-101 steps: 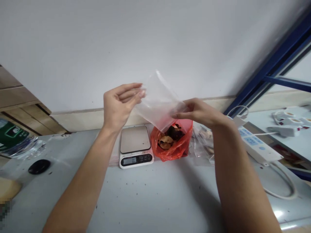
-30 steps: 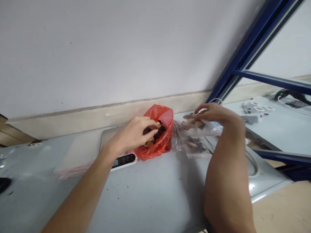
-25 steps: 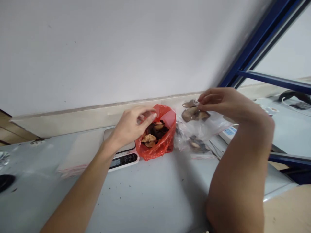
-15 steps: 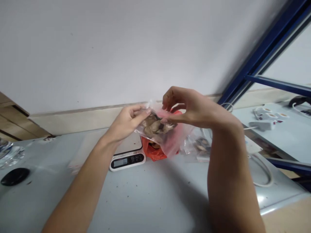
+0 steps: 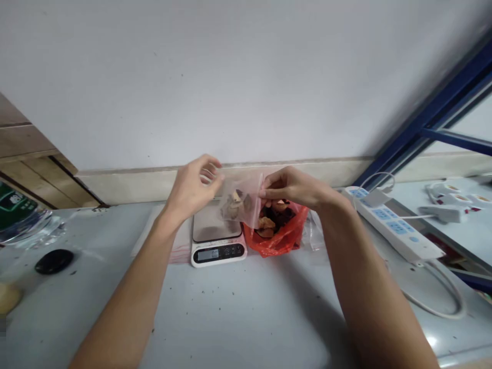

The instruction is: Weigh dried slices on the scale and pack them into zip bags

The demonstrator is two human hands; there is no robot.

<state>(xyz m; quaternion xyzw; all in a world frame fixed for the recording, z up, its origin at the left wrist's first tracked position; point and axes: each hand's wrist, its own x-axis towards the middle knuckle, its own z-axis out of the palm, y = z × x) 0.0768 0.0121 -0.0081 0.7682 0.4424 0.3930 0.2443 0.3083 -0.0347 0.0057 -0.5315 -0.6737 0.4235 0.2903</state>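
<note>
A clear zip bag (image 5: 241, 201) with brownish dried pieces in it hangs sideways from my right hand (image 5: 290, 188), whose thumb and fingers pinch its pink-edged mouth. My left hand (image 5: 196, 187) is off the bag, to its left, fingers curved and apart with nothing in them. Under the left hand and the bag stands a white kitchen scale (image 5: 219, 253); its display seems to read 0.0. Just right of the scale, below my right hand, an opened red plastic bag (image 5: 274, 243) holds several dark and brown dried pieces.
Flat bags with pink edges (image 5: 179, 253) lie left of the scale. A black oval object (image 5: 54, 261) and a large bottle (image 5: 23, 218) are at the left. To the right are another clear bag (image 5: 315, 233), a power strip (image 5: 395, 225) with a looped cable and a blue frame (image 5: 423, 120).
My left hand has let go of the clear bag and moved left. My right hand now holds the bag by its mouth, and the red bag shows more fully. The camera view has shifted.
</note>
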